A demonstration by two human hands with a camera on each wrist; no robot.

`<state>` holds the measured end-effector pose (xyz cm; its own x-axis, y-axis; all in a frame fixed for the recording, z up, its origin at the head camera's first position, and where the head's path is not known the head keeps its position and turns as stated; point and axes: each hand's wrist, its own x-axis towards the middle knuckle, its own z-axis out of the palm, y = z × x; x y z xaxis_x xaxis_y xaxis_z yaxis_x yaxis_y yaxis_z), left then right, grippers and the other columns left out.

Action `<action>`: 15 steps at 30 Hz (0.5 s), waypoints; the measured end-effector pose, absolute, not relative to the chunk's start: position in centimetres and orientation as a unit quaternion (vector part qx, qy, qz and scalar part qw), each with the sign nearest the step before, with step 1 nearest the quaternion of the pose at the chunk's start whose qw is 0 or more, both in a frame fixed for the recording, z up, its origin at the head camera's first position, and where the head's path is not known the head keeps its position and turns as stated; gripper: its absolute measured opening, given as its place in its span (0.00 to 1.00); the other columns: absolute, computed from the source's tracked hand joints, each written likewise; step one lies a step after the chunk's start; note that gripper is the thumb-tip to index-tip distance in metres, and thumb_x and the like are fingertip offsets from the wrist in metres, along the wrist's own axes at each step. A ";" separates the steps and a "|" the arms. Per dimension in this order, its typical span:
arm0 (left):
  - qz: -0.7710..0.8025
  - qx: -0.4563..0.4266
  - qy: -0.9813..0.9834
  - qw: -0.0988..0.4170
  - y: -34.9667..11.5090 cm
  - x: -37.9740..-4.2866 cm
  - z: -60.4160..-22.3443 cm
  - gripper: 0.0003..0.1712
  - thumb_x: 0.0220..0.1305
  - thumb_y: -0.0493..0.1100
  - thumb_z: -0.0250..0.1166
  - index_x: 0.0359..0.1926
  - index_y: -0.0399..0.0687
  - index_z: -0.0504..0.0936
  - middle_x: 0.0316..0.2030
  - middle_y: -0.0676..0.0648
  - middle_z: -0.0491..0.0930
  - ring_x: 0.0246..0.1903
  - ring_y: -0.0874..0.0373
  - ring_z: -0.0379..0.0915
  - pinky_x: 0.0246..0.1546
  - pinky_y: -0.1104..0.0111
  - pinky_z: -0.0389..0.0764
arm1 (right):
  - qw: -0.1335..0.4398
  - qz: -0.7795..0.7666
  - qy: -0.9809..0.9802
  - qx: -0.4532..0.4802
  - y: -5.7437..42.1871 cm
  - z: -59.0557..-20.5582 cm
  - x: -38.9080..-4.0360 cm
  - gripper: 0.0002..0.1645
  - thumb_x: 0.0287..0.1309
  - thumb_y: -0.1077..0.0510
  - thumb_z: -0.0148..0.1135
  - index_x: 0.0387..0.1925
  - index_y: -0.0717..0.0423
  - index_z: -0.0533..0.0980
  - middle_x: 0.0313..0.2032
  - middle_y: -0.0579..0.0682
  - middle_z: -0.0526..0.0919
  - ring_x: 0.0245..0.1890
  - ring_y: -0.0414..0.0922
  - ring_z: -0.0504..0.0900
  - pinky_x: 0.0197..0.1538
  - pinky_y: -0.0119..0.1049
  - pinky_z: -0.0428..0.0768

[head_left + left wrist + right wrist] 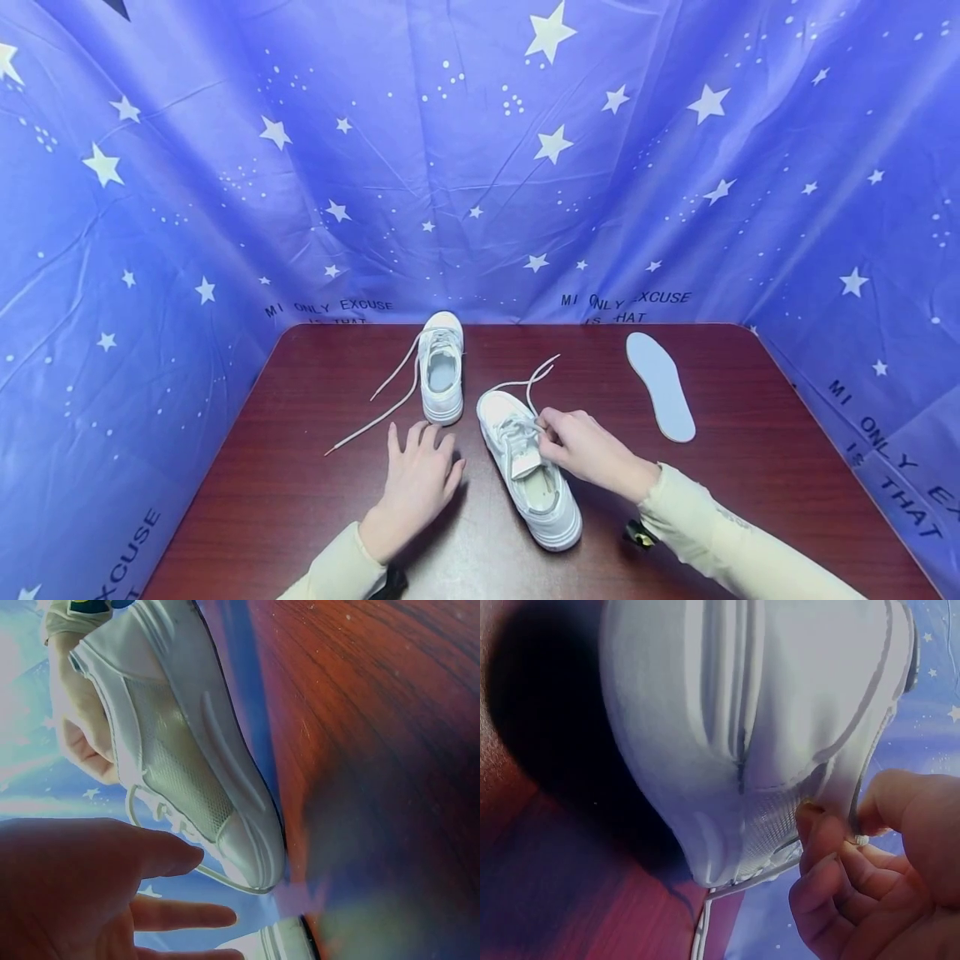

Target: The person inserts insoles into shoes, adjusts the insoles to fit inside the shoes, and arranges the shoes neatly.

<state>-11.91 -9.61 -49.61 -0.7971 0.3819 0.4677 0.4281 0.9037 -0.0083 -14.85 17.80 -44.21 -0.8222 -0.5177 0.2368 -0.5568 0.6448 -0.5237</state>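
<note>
The right hand (588,446) is bent at the near shoe (517,442), and its thumb and fingers pinch at the right edge of the opening; whether they hold the edge, the lace or the tongue, one cannot tell. This shoe is white and stands upright on the table (277,525), with its toe pointing away from the person. Its tongue (527,465) is seen in the opening, and its lace (512,384) lies loose beyond the toe.

The left hand (420,475) holds nothing; its fingers are spread, near the heel of the far shoe (442,367). This second white shoe stands upright near the back of the table, its lace ends trailing to the left. A pale insole (662,387) lies on the right side. Behind hangs a blue curtain (480,175) with white stars.
</note>
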 end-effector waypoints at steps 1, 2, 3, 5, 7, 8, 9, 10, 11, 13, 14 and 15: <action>-0.047 -0.214 -0.947 0.236 -9.6 -11.9 -49.7 0.17 0.60 0.52 0.73 0.42 0.47 0.84 0.45 0.41 0.83 0.53 0.41 0.76 0.56 0.29 0.70 | 0.030 0.301 -0.905 0.299 17.8 -44.2 -14.8 0.07 0.57 0.67 0.58 0.31 0.51 0.75 0.20 0.31 0.69 0.21 0.28 0.66 0.26 0.26 0.68; -0.046 -0.213 -0.947 0.235 -9.6 -11.9 -49.7 0.17 0.59 0.52 0.73 0.42 0.47 0.84 0.45 0.41 0.83 0.53 0.41 0.76 0.56 0.29 0.70 | 0.028 0.303 -0.904 0.302 17.8 -44.3 -14.7 0.07 0.57 0.67 0.58 0.31 0.51 0.75 0.20 0.31 0.69 0.21 0.27 0.66 0.26 0.26 0.68; -0.045 -0.213 -0.947 0.235 -9.6 -11.9 -49.7 0.17 0.59 0.52 0.73 0.42 0.47 0.84 0.44 0.41 0.83 0.53 0.41 0.76 0.56 0.29 0.70 | 0.025 0.306 -0.902 0.304 17.9 -44.3 -14.6 0.07 0.56 0.67 0.59 0.31 0.51 0.75 0.20 0.31 0.69 0.21 0.27 0.65 0.26 0.26 0.68; -0.045 -0.212 -0.948 0.232 -9.5 -11.9 -49.7 0.16 0.59 0.52 0.73 0.41 0.46 0.84 0.43 0.41 0.83 0.52 0.42 0.76 0.57 0.29 0.69 | 0.017 0.311 -0.899 0.309 18.0 -44.3 -14.5 0.07 0.56 0.67 0.59 0.31 0.51 0.76 0.20 0.30 0.69 0.21 0.27 0.65 0.26 0.26 0.68; -0.045 -0.211 -0.950 0.227 -9.5 -11.9 -49.6 0.15 0.59 0.52 0.74 0.39 0.47 0.84 0.43 0.41 0.83 0.52 0.42 0.76 0.57 0.29 0.69 | 0.009 0.315 -0.895 0.316 18.1 -44.3 -14.4 0.07 0.55 0.67 0.59 0.31 0.51 0.76 0.20 0.30 0.70 0.21 0.27 0.65 0.26 0.25 0.68; -0.045 -0.211 -0.950 0.224 -9.5 -11.9 -49.6 0.14 0.59 0.51 0.74 0.38 0.47 0.84 0.43 0.42 0.83 0.51 0.42 0.75 0.57 0.29 0.69 | 0.005 0.317 -0.893 0.320 18.1 -44.3 -14.4 0.08 0.55 0.67 0.59 0.31 0.51 0.75 0.20 0.30 0.70 0.21 0.27 0.65 0.26 0.25 0.68; -0.044 -0.211 -0.951 0.221 -9.5 -11.8 -49.5 0.13 0.59 0.51 0.74 0.36 0.47 0.84 0.42 0.43 0.83 0.51 0.42 0.75 0.57 0.29 0.68 | 0.000 0.319 -0.891 0.323 18.2 -44.3 -14.3 0.08 0.56 0.67 0.58 0.31 0.50 0.75 0.20 0.30 0.70 0.21 0.27 0.65 0.25 0.25 0.68; -0.043 -0.211 -0.952 0.217 -9.4 -11.8 -49.5 0.12 0.59 0.51 0.74 0.35 0.48 0.85 0.42 0.43 0.83 0.50 0.43 0.75 0.57 0.30 0.68 | -0.005 0.320 -0.889 0.327 18.2 -44.3 -14.3 0.08 0.56 0.67 0.58 0.30 0.50 0.74 0.20 0.30 0.70 0.21 0.26 0.65 0.26 0.25 0.68; -0.042 -0.212 -0.952 0.215 -9.4 -11.8 -49.4 0.12 0.59 0.51 0.74 0.34 0.48 0.85 0.41 0.44 0.84 0.49 0.43 0.75 0.57 0.30 0.69 | -0.010 0.321 -0.887 0.332 18.3 -44.3 -14.3 0.09 0.56 0.67 0.58 0.30 0.49 0.74 0.21 0.30 0.69 0.21 0.26 0.65 0.26 0.25 0.68; -0.038 -0.213 -0.954 0.209 -9.4 -11.7 -49.3 0.10 0.60 0.50 0.73 0.32 0.50 0.86 0.40 0.47 0.84 0.48 0.45 0.75 0.57 0.32 0.69 | -0.018 0.323 -0.883 0.340 18.4 -44.2 -14.2 0.09 0.57 0.67 0.58 0.29 0.49 0.73 0.21 0.30 0.68 0.21 0.26 0.64 0.26 0.25 0.67; -0.037 -0.213 -0.954 0.206 -9.4 -11.7 -49.3 0.10 0.60 0.50 0.73 0.32 0.50 0.86 0.40 0.47 0.84 0.47 0.46 0.75 0.57 0.33 0.69 | -0.020 0.323 -0.881 0.346 18.4 -44.2 -14.2 0.10 0.57 0.67 0.58 0.29 0.48 0.72 0.21 0.30 0.68 0.21 0.26 0.64 0.26 0.25 0.67; -0.035 -0.213 -0.955 0.203 -9.4 -11.7 -49.3 0.09 0.60 0.50 0.73 0.32 0.51 0.87 0.39 0.48 0.84 0.47 0.46 0.75 0.57 0.33 0.70 | -0.024 0.323 -0.878 0.352 18.5 -44.2 -14.2 0.10 0.58 0.67 0.58 0.29 0.48 0.73 0.21 0.31 0.68 0.21 0.26 0.64 0.25 0.25 0.67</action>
<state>-11.70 -9.37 -49.27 -0.8273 0.3919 0.4024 0.4204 0.9071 -0.0192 -14.16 18.47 -44.18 -0.7517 -0.6329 0.1856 -0.6021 0.5436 -0.5848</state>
